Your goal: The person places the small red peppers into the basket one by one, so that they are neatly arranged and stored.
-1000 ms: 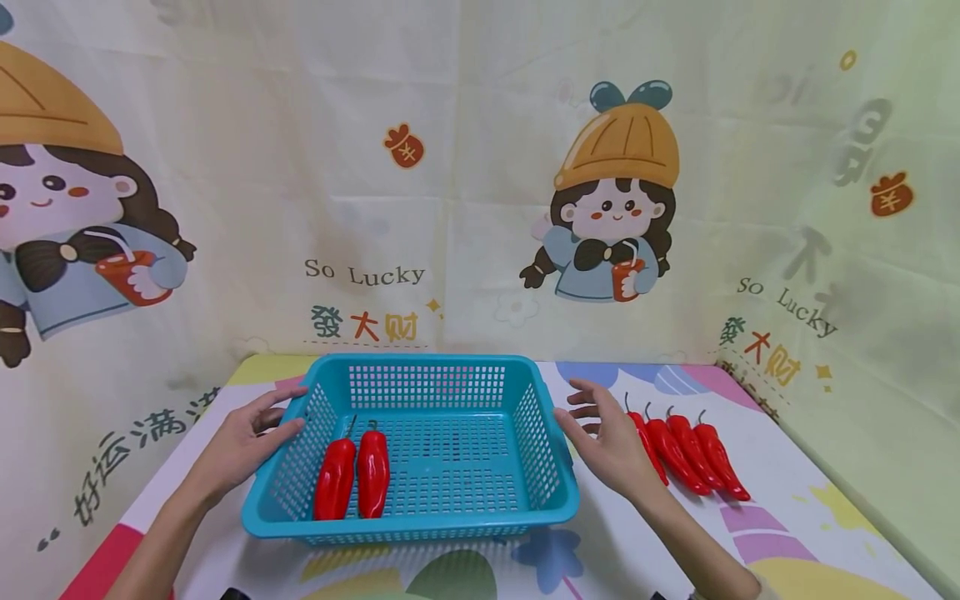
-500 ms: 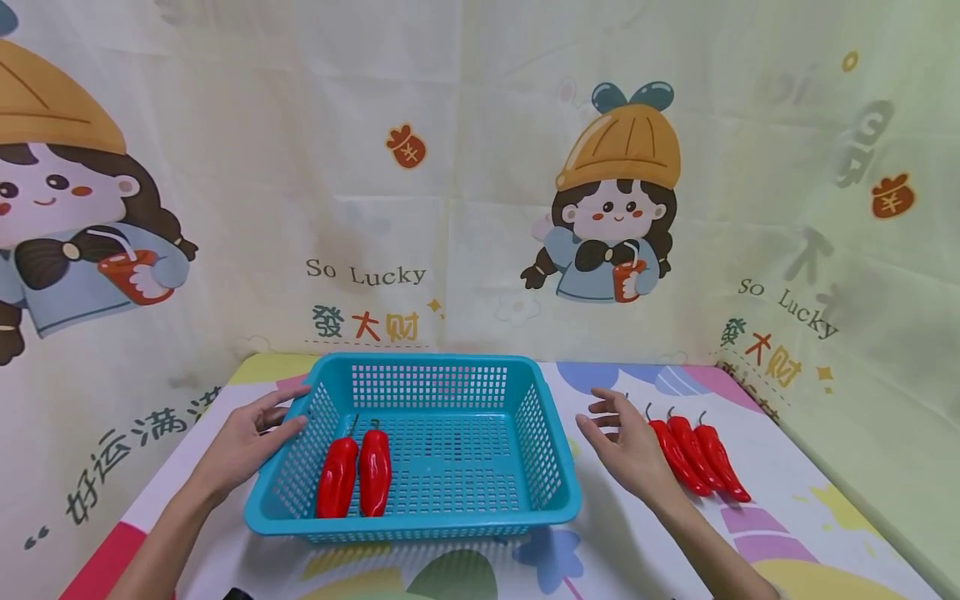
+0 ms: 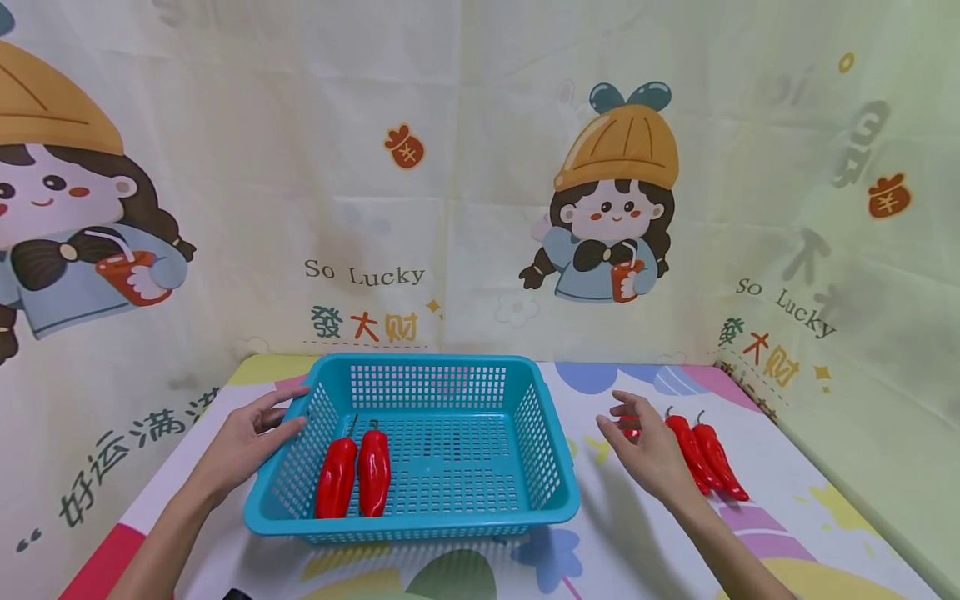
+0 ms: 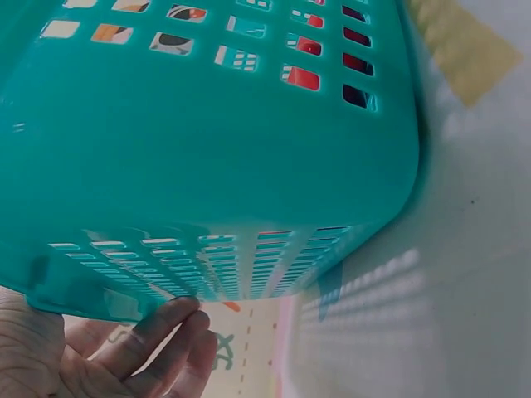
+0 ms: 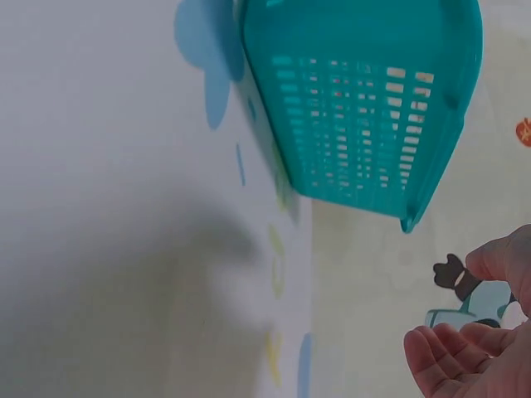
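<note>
My left hand (image 3: 251, 437) holds the left rim of a turquoise plastic basket (image 3: 450, 527); in the left wrist view its curved fingers (image 4: 166, 332) lie against the outside wall, and the thumb is hidden there. Two red chili peppers lie side by side at the basket's left end, one left (image 3: 337, 479) and one right (image 3: 374, 475). Right of the basket my right hand (image 3: 652, 450) hovers empty, thumb and fingers apart, in front of more red chili peppers (image 3: 716, 458). It covers part of that group; some red shows between its fingers.
Under everything is a tabletop with a colourful printed cover (image 3: 780, 508). A pale cloth with cartoon figures (image 3: 480, 217) hangs behind and along both sides. A small dark object (image 3: 237, 594) shows at the bottom edge.
My right hand has moved right, away from the basket's right rim and across the chili peppers, covering more of them. The left hand and basket stay nearly still.
</note>
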`<state>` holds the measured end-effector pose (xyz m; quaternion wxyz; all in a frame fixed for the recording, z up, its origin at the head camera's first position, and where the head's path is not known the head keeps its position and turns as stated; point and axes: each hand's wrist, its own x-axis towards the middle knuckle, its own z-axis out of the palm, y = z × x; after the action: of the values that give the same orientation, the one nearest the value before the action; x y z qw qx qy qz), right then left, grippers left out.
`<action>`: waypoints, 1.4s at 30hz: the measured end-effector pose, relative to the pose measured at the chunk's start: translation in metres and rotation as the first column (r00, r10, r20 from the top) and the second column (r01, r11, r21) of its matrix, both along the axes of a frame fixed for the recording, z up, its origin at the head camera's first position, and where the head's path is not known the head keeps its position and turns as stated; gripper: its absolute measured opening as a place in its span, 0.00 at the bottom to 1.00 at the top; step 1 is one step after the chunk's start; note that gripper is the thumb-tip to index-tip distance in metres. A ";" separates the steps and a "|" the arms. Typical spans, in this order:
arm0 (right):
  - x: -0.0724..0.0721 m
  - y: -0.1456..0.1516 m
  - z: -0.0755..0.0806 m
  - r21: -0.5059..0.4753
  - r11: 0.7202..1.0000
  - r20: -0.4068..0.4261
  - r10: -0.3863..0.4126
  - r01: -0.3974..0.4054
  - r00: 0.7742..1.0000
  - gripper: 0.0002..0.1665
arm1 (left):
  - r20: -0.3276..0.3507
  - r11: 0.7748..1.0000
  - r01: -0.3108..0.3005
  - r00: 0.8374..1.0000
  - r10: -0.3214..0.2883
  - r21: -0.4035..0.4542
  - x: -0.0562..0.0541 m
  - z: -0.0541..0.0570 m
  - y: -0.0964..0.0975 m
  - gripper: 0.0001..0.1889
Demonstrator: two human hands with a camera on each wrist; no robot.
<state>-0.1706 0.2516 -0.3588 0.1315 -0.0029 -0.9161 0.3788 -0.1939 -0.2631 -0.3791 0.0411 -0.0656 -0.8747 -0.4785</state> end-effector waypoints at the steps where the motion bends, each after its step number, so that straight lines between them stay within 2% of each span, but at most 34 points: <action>1: 0.000 0.002 -0.001 0.005 1.000 0.004 -0.002 0.002 1.000 0.41 | 0.001 1.000 -0.001 1.000 0.001 -0.001 0.000 0.000 0.000 0.35; 9: -0.003 0.021 -0.006 0.038 0.999 0.062 -0.029 0.027 0.998 0.41 | 0.006 1.000 -0.002 1.000 0.002 0.003 0.000 -0.001 0.000 0.35; 18: -0.009 0.037 -0.013 0.092 0.995 0.070 -0.046 0.040 0.996 0.41 | 0.002 1.000 0.001 1.000 -0.001 -0.001 0.001 0.001 0.001 0.35; 33: -0.020 0.053 -0.026 0.202 0.979 0.054 -0.026 0.015 0.998 0.39 | 0.000 1.000 0.003 1.000 -0.003 0.005 0.001 0.001 0.002 0.35; 42: -0.028 0.060 -0.030 0.230 0.973 0.063 -0.017 0.002 0.998 0.41 | 0.012 1.000 -0.002 1.000 0.002 0.007 0.001 0.001 0.001 0.36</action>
<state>-0.1983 0.3113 -0.3890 0.1030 -0.0044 -0.9576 0.2691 -0.1933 -0.2617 -0.3781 0.0364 -0.0618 -0.8732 -0.4821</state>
